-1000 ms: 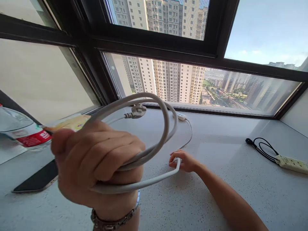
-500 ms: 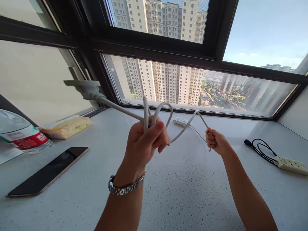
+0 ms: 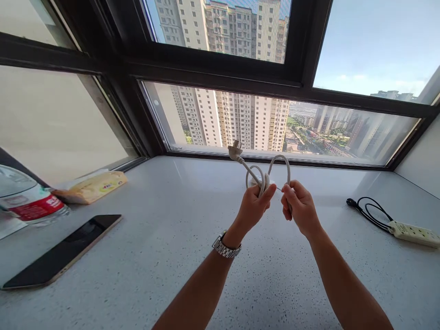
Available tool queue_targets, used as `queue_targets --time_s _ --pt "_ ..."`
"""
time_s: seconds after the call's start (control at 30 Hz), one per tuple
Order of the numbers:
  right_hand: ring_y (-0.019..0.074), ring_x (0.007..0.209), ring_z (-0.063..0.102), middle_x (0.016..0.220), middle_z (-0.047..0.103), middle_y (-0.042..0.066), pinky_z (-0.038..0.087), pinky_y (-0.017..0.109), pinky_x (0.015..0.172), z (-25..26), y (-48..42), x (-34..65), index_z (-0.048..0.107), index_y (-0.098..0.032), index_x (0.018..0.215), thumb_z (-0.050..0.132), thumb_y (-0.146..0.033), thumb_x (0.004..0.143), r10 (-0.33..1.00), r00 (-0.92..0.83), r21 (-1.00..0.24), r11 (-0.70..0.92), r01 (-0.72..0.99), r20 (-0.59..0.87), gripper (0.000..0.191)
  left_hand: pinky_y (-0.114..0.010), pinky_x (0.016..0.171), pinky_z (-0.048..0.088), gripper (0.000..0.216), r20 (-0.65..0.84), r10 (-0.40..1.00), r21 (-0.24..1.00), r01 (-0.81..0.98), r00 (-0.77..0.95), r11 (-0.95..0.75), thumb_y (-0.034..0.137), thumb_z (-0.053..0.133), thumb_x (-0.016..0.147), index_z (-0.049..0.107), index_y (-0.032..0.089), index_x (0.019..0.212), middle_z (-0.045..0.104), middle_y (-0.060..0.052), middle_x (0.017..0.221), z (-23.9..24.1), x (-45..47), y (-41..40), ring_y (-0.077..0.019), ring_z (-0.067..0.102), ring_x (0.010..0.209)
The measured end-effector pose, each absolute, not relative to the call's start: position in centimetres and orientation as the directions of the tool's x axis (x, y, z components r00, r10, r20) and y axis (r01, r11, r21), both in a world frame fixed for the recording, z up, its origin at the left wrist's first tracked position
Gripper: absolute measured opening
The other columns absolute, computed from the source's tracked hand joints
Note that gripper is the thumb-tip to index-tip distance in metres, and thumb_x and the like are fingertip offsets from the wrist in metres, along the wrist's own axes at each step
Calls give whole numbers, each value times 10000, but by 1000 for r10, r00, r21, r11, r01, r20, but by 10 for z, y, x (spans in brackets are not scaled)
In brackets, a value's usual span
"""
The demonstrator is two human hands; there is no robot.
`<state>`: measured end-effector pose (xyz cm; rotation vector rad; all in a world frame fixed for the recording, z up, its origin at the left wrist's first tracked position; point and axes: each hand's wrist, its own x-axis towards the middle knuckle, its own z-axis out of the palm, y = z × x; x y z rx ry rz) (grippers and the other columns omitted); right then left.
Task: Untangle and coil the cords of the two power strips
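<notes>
My left hand point(image 3: 253, 206), with a metal watch on its wrist, is closed around a small coil of white power cable point(image 3: 263, 176) held above the speckled white sill. The cable's white plug point(image 3: 235, 151) sticks up to the left of the coil. My right hand point(image 3: 299, 207) is right beside the left one, fingers pinched on a loop of the same cable. The white power strip at the cable's other end is hidden behind my hands.
A second power strip point(image 3: 414, 231) with a black cord point(image 3: 369, 208) lies at the right. At the left are a dark phone point(image 3: 62, 250), a tissue pack point(image 3: 91, 186) and a water bottle point(image 3: 29, 199). A black-framed window point(image 3: 220, 75) backs the sill.
My left hand has moved away from the camera and to the right with the coil, which is now smaller. My right hand has come up and in beside it.
</notes>
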<state>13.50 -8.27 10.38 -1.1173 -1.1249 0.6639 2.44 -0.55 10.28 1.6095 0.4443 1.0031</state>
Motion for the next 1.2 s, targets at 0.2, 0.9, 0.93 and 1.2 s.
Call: queue_targets --time_s 0.2,0.9,0.93,1.2 --pt "92 442 310 509 408 -65 207 219 453 100 -87 113 470 -209 771 412 -334 925 873 229 -734 191 652 431 207 -173 383 256 540 313 797 934 -319 516 -160 625 706 618 424 168 564 343 73 460 97 28 -6 -43 303 416" --pt "73 443 331 501 461 -59 190 227 483 89 -78 118 535 -198 675 652 -450 814 960 -191 -619 279 734 206 311 -195 382 270 550 198 824 872 -479 531 100 567 696 685 325 192 528 310 80 410 130 1 8 -48 307 366" --pt "71 454 341 511 461 -62 198 222 481 86 -74 121 533 -192 664 671 -472 789 958 -236 -653 285 702 164 336 -197 389 279 554 209 816 854 -507 538 115 562 695 695 304 199 546 258 97 402 137 -6 8 -44 271 354" --pt "72 510 281 521 338 -76 196 217 473 23 -38 161 495 -163 526 727 -596 639 955 -294 -778 152 609 -44 503 -258 341 82 567 406 817 809 -577 410 -112 573 551 828 191 219 571 -24 131 374 181 -77 -9 -28 -63 320"
